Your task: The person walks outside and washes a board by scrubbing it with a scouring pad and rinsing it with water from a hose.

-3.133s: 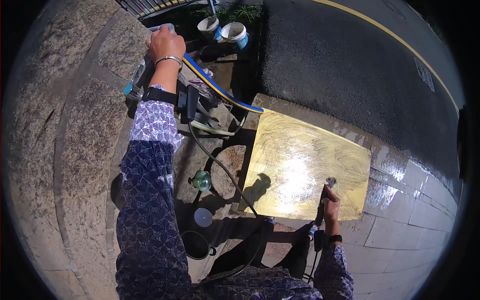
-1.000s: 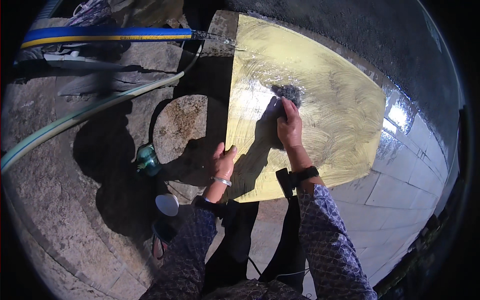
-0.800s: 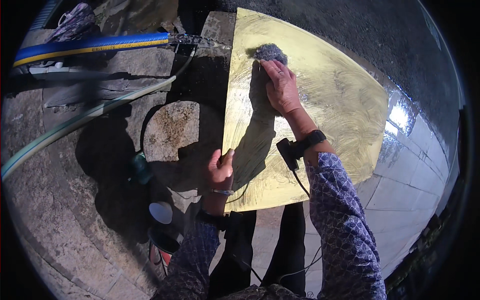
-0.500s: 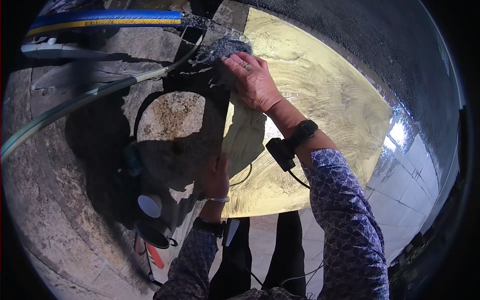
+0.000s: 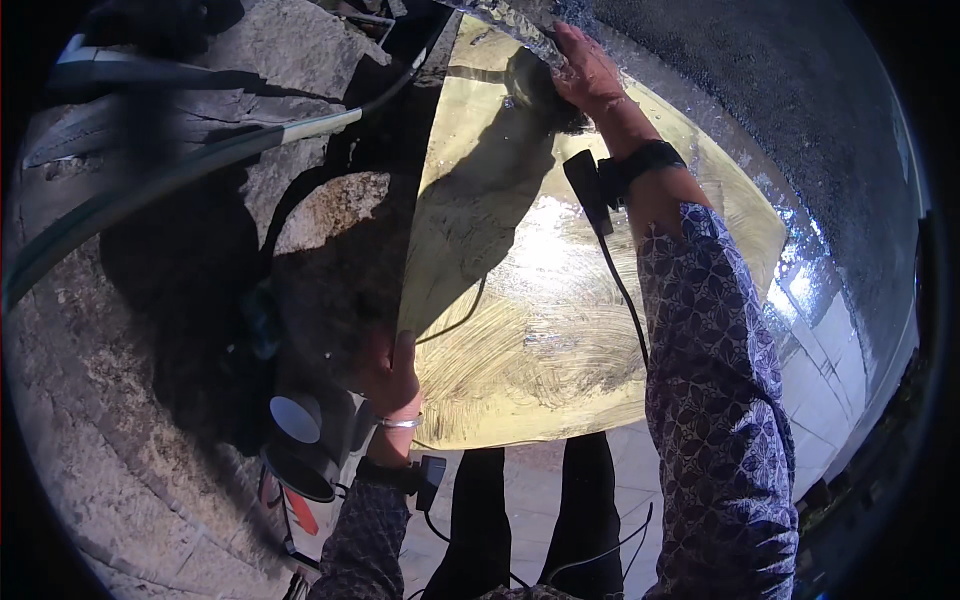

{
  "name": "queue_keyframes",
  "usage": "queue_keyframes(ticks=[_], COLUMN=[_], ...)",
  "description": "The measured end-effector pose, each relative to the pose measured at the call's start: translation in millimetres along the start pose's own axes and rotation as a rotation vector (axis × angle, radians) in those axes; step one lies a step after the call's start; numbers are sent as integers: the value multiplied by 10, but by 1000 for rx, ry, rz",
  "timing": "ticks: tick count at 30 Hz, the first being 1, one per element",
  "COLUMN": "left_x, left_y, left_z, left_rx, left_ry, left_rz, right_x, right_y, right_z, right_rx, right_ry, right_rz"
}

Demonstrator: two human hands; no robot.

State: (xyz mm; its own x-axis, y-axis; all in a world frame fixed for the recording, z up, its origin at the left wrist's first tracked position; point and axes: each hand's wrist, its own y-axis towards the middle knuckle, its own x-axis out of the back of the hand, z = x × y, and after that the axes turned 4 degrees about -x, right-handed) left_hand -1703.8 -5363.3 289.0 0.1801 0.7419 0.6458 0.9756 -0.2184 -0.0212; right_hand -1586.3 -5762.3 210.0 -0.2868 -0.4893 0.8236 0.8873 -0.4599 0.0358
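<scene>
A wet yellow panel (image 5: pixel 600 340), streaked with dark swirls of dirt, slopes in front of my legs. My left hand (image 5: pixel 395 380) grips its near left edge, the thumb along the rim and the fingers in deep shadow. At the panel's far edge is my right hand (image 5: pixel 592 72), fingers bent beside a stream of clear water (image 5: pixel 515 22). Something dark shows at its fingertips, but I cannot make out what it is. A dark shadow of the hand and arm falls across the panel.
A pale green hose (image 5: pixel 210 165) curves in from the left over stone slabs. A round stone (image 5: pixel 335 210) stands left of the panel. Nearer lie a white cup-like vessel (image 5: pixel 295 418), a dark round pan (image 5: pixel 300 475) and a red-orange item (image 5: pixel 300 510). Wet dark paving (image 5: pixel 800 120) lies beyond.
My right hand has moved right and away from me, from the panel's far left corner along its far edge. The left hand shifted slightly left and nearer. The blue-and-yellow hose has left view.
</scene>
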Motion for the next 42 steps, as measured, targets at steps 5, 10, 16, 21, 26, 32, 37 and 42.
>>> queue_keyframes(ticks=[5,10,16,21,26,32,37,42], left_x=[103,59,40,181,114,136,143,31], left_y=[-55,-59,-87,-75,-130,-75,14,9], left_z=[-3,-4,-35,19,191,181,-62,-193], left_rx=[168,149,217,66,-6,-164,114,213], left_ry=[-42,-57,20,243,326,410,406,276], left_rz=[34,19,0,113,147,115,158,151], right_x=[-290,-271,-337,-194,-119,-392,-71,-108], right_y=[-374,-559,-746,-1144,-1293,-1936,-2762,-3201], right_z=[1024,-521,675,-485,-867,1243,-259,-1259], right_rx=[422,-233,117,-218,-385,112,-367,-755], right_ry=[-65,87,15,-38,14,263,-22,-3], right_rz=[-18,-318,-86,-304,-304,-18,-181,-356])
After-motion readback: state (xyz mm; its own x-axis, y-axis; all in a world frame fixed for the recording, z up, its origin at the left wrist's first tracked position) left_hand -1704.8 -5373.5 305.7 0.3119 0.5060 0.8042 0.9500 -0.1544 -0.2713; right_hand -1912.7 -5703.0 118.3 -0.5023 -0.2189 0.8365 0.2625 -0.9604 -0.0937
